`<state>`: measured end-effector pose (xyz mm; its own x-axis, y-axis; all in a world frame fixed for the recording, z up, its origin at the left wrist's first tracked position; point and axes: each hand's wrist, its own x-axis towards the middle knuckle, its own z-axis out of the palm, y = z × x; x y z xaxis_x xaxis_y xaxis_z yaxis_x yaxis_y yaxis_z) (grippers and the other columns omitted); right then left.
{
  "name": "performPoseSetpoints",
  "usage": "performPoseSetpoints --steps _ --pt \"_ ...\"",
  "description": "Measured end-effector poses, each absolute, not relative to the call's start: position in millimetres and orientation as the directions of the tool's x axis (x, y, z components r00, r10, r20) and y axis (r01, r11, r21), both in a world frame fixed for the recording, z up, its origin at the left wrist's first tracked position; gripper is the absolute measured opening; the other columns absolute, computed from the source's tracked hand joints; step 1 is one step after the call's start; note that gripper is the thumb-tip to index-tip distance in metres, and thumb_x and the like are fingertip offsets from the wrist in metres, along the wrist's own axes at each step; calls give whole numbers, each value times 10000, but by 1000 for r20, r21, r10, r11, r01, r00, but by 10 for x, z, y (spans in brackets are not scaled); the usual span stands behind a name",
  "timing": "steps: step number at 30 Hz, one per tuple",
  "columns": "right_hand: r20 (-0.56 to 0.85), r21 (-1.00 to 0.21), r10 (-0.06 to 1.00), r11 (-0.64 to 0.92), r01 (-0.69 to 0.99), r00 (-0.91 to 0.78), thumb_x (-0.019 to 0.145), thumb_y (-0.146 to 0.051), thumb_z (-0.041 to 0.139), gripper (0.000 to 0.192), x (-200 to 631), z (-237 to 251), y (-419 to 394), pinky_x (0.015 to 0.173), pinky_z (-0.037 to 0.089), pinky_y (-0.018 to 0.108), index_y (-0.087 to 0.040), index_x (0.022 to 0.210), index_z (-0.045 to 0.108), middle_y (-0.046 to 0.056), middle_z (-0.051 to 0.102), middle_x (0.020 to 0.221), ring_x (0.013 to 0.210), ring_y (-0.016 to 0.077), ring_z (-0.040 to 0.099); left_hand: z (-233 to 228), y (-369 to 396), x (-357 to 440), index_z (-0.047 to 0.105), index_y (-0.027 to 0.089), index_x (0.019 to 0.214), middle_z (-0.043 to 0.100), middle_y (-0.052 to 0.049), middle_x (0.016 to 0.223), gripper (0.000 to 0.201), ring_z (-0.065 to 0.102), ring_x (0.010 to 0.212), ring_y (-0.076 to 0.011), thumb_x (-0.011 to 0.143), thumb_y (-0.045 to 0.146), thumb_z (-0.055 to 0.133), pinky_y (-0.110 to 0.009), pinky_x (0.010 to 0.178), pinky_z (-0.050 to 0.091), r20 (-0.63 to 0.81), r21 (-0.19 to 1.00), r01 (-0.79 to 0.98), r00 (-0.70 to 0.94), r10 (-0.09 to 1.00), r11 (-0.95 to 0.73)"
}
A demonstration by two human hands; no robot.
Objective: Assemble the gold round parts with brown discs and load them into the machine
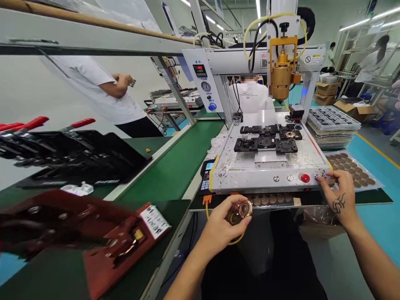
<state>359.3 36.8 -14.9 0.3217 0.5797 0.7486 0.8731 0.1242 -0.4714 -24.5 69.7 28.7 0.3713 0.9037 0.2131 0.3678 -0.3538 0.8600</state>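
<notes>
My left hand (223, 221) is closed around a round copper-coloured metal part (245, 208) with concentric rings, held in front of the machine's front edge. At the front right corner of the white benchtop machine (250, 177), my right hand (340, 198) has its thumb tip at a small round button (318, 177), with the fingers apart and nothing held. On the machine's bed lie several black fixtures (267, 141). A similar copper ring part (290, 134) sits in the one at the right. Above them hangs a gold-coloured dispensing head (281, 81).
A red stop button (305, 178) is beside my right hand. To the right are a sheet of round brown discs (353, 168) and stacked trays (333, 125). At left stand a dark red press (125, 246) and red-handled clamps (71, 137). Other people stand behind the machine.
</notes>
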Motion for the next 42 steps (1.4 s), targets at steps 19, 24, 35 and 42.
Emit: performPoseSetpoints --steps 19,24,35,42 --pt "561 -129 653 676 725 -509 1077 -138 519 249 1821 -1215 807 755 495 419 -160 1198 735 154 741 1048 896 275 622 -605 893 -425 644 174 1029 658 5 830 328 563 686 -122 778 322 795 -239 640 440 -177 944 329 542 822 -14" --pt "581 -80 542 781 620 -607 1085 -104 508 243 1854 -1408 775 679 415 380 -171 1109 740 131 761 1077 858 229 622 -526 913 -447 633 186 995 740 -102 1133 334 613 716 -129 771 352 817 -255 651 488 -229 955 287 566 792 72" --pt "467 -446 859 433 783 -209 1122 -301 498 187 2352 -2065 -181 831 573 298 -215 1082 660 87 717 1139 990 175 700 -460 863 -350 655 209 1001 698 -167 1408 257 580 660 -131 835 402 692 -280 637 520 -158 858 491 533 831 -151" --pt "195 -650 857 -252 717 477 1046 -376 690 343 4203 -2489 -446 899 627 437 -170 1318 652 96 684 1280 1055 237 709 -584 959 -288 677 213 1013 703 -162 1377 306 680 729 -172 856 476 694 -308 692 586 -3 758 571 486 874 -315"
